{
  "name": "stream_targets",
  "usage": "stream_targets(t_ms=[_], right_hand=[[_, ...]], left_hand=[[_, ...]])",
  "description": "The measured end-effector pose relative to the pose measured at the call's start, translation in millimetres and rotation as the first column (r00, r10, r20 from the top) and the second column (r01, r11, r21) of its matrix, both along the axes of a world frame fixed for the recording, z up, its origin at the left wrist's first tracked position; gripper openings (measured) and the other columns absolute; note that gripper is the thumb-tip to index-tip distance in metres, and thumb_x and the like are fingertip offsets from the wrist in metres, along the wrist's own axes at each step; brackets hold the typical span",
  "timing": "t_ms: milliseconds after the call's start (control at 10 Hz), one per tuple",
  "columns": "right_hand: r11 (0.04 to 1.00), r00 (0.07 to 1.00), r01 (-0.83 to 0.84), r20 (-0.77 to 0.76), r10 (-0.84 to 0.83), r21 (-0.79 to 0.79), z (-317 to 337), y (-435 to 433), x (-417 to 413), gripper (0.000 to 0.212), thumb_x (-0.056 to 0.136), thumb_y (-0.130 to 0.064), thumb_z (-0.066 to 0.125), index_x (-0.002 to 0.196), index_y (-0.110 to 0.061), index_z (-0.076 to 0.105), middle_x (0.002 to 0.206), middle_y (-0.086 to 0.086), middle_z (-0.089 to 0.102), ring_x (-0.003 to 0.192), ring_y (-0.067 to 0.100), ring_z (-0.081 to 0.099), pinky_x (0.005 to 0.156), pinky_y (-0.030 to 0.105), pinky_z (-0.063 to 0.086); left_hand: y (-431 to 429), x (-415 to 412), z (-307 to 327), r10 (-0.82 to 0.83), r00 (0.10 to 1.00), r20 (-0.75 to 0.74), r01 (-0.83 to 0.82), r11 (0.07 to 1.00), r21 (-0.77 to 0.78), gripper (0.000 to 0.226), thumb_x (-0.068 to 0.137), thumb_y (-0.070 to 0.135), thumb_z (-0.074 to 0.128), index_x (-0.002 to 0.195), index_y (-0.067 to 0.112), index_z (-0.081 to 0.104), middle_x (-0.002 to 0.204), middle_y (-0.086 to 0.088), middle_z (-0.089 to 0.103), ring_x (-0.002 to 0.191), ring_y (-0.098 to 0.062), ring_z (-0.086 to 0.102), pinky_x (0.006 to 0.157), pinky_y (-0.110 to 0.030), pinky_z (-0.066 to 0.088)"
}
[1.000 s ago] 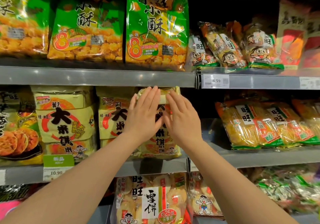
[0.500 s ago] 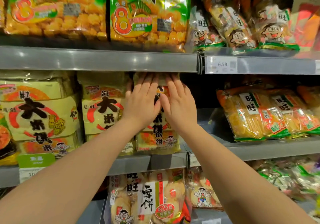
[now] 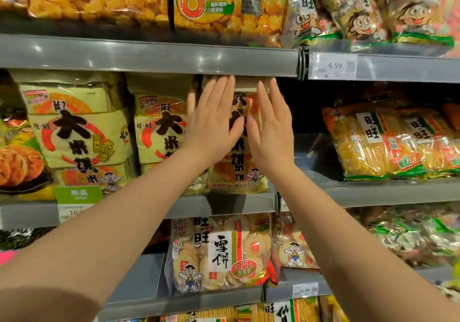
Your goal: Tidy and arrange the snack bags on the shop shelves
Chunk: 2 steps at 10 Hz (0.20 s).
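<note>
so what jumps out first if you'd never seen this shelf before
The left hand and right hand lie flat, side by side, on a pale yellow cracker bag standing on the middle shelf, centre frame. Above, on the top shelf, a green snack bag shows a big orange 8, and a 6.59 price tag sits at upper right.

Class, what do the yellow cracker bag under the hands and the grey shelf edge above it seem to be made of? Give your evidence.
Yellow cracker bag: probably thin plastic film, glossy; it wrinkles and glints.
Grey shelf edge: smooth, semi-gloss strip, plastic or painted metal, unclear which; soft reflections run along it.
</note>
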State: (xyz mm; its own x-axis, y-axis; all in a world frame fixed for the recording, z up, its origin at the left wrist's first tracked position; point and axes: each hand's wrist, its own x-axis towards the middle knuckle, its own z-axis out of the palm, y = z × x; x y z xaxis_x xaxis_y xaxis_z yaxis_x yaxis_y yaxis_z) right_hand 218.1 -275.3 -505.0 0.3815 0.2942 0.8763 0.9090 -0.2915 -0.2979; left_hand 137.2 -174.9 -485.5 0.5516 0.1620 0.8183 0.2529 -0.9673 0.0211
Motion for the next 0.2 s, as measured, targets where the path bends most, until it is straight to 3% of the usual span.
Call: stream_targets(t_ms=[200], right_hand=[[1.0,0.996,0.009,-0.09,-0.008,0.007,-13,-22,-19,0.057,0.096,-0.028,0.043,0.149,-0.02,0.022,0.158,0.002,0.015,0.143,0.018,0.016,0.113,0.029,0.013]], left_hand=[[-8,-32,-24,-0.008,0.998,0.061,0.013,0.997,-0.083,0.064,0.094,0.031,0.041,0.149,0.013,0.013,0.157,-0.004,0.012,0.145,-0.017,0.005,0.115,-0.045,-0.001]])
